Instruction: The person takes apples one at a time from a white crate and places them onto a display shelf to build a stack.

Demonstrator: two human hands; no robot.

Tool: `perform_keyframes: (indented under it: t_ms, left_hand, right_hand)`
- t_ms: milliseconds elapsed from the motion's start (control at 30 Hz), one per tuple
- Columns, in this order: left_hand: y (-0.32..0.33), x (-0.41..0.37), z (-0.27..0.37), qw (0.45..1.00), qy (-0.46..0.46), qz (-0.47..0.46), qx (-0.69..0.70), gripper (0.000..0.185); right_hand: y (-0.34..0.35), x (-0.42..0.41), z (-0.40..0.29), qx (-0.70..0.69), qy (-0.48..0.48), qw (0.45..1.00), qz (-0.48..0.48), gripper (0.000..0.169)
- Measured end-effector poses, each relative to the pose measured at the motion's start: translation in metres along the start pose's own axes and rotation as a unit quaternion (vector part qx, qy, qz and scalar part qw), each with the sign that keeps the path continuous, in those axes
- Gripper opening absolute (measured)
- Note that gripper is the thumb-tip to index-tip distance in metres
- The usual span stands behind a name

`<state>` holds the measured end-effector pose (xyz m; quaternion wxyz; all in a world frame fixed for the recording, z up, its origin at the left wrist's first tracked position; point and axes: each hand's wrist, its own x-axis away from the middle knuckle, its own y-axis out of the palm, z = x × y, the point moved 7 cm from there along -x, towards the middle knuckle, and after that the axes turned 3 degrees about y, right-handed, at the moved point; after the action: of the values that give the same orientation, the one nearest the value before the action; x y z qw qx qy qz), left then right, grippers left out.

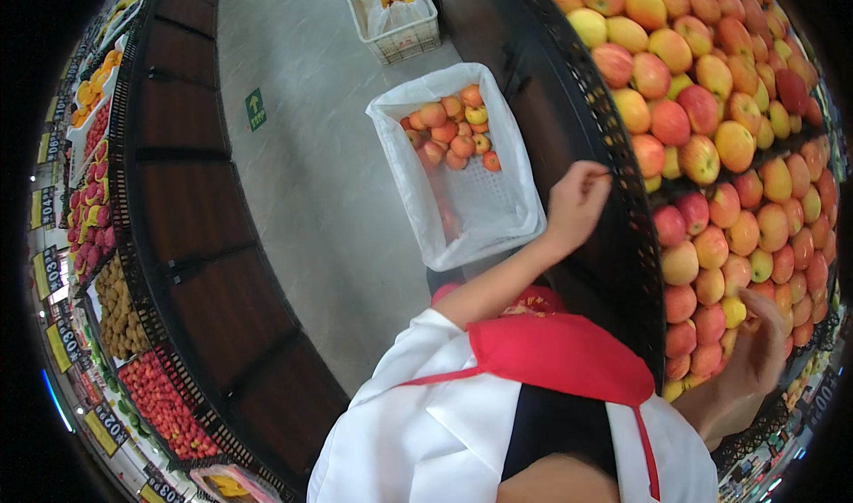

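Observation:
My left hand (581, 203) is at the dark perforated edge of the fruit display, its fingers curled; whether it pinches something there cannot be told. My right hand (756, 343), slightly blurred, is over the lower bin of red and yellow apples (710, 246), close to a yellow apple (734, 312); contact is unclear. Above the bin divider lies another heap of apples (700, 106). A basket lined with white plastic (403, 196) stands before me, with apples (445, 128) gathered at its far end.
A white crate (408, 43) holding a plastic bag and yellow fruit stands farther along the grey floor (300, 170). Dark wooden cabinets (196, 196) line the left side, beneath fruit trays and price signs. A green arrow sign (255, 109) is on the floor.

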<state>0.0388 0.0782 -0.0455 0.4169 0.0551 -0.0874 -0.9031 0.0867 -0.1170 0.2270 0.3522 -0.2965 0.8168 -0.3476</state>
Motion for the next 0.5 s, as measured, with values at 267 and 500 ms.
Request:
perform_keyframes:
  t_ms: [267, 500]
  left_hand:
    - [-0.24, 0.047, -0.235, 0.886, -0.394, 0.194, 0.149, 0.037]
    - [-0.314, 0.016, -0.34, 0.809, -0.452, 0.3, 0.224, 0.055]
  right_hand:
    - [0.362, 0.03, 0.018, -0.585, 0.518, 0.591, -0.203, 0.025]
    - [0.579, 0.123, 0.118, -0.526, 0.738, 0.377, -0.19, 0.083]
